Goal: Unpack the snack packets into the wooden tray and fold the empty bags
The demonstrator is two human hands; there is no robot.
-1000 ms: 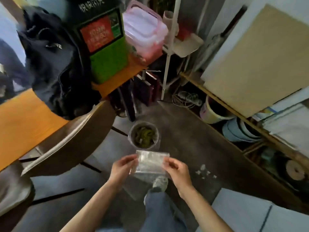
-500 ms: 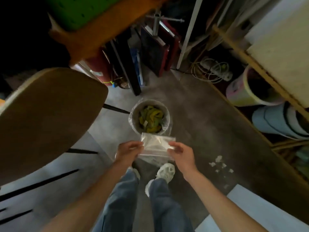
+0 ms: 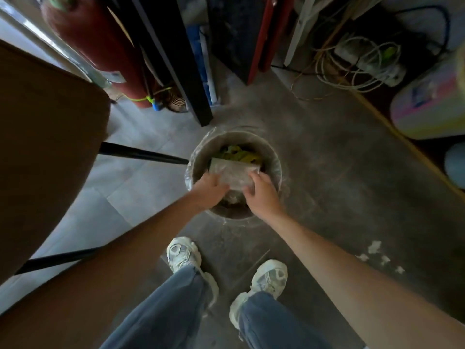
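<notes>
A folded clear plastic bag (image 3: pixel 232 173) is held flat inside the mouth of a round lined waste bin (image 3: pixel 273 157) on the floor. My left hand (image 3: pixel 210 188) grips the bag's left edge and my right hand (image 3: pixel 261 193) grips its right edge, both reaching down into the bin. Yellow-green scraps (image 3: pixel 239 154) lie in the bin behind the bag. No wooden tray and no snack packets are in sight.
A brown chair seat (image 3: pixel 47 147) with black legs (image 3: pixel 141 154) fills the left. Behind the bin stand a black panel (image 3: pixel 181 59), a red cylinder (image 3: pixel 100 44) and tangled cables (image 3: pixel 357 64). A pastel bucket (image 3: pixel 427 102) is at right. My shoes (image 3: pixel 183 253) are below the bin.
The view has tipped down and closed in on the bin. Both hands have lowered the folded bag from above the bin into its opening.
</notes>
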